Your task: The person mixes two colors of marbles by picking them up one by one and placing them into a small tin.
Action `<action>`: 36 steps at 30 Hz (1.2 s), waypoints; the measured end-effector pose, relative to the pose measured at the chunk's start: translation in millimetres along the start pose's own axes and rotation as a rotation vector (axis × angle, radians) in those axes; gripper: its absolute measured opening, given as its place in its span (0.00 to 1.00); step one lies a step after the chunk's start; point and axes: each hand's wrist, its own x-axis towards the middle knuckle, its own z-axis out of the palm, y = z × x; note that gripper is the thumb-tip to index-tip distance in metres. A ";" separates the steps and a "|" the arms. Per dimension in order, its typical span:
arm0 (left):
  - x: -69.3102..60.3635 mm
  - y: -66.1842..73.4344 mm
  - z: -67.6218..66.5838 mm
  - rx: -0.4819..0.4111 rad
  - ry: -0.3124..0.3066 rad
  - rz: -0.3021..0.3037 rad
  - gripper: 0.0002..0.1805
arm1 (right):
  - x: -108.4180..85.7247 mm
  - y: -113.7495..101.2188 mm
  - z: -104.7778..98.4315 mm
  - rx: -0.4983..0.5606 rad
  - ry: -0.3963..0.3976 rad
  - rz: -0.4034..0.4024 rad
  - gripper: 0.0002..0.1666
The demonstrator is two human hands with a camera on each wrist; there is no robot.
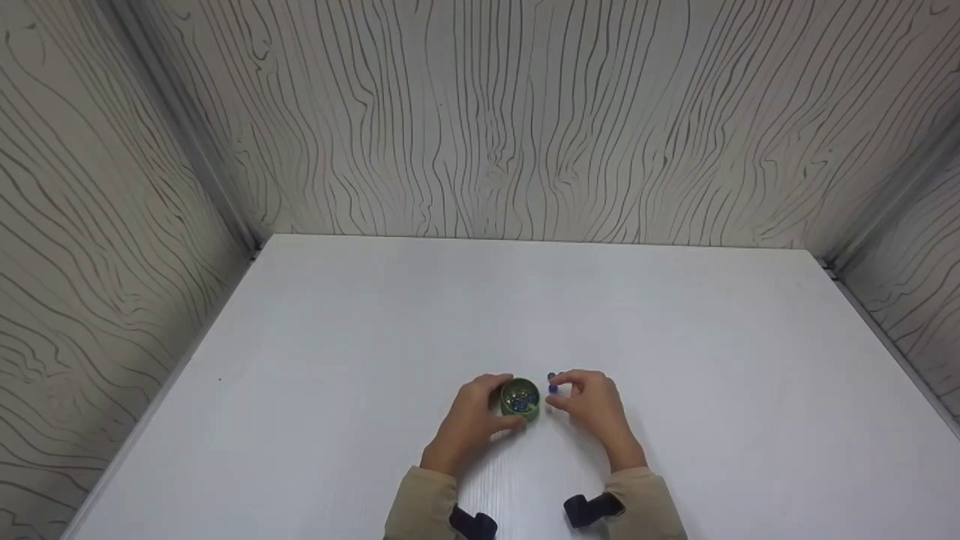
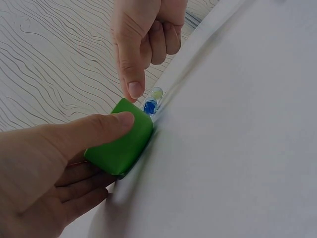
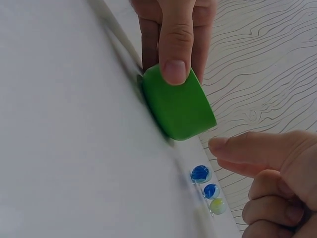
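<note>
Right wrist, smooth cup, 3 glassy marbles

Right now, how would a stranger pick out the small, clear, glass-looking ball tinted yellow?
On the white, flat tabletop, find the smooth, round-mouthed green cup that the left hand grips. Beside it, near the right hand, sit three small glass-looking balls. The yellow-tinted ball stands out because the other two have blue swirls.
</note>
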 end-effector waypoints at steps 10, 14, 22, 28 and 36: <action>1.1 0.2 -0.1 0.000 -0.006 -0.005 0.33 | 0.7 1.8 1.3 -0.034 -0.003 0.005 0.13; 0.7 1.1 -0.4 0.008 -0.006 -0.009 0.33 | 0.9 2.4 1.0 -0.042 0.000 -0.002 0.13; -1.3 0.2 0.4 0.017 -0.001 -0.010 0.33 | 2.8 6.0 3.3 -0.060 0.002 0.014 0.14; -1.4 -0.3 0.7 0.021 0.000 -0.010 0.33 | 3.2 5.9 4.1 -0.054 0.003 0.027 0.14; -0.4 -0.3 0.3 0.008 -0.007 -0.012 0.33 | 1.7 7.5 5.7 -0.082 0.004 0.025 0.09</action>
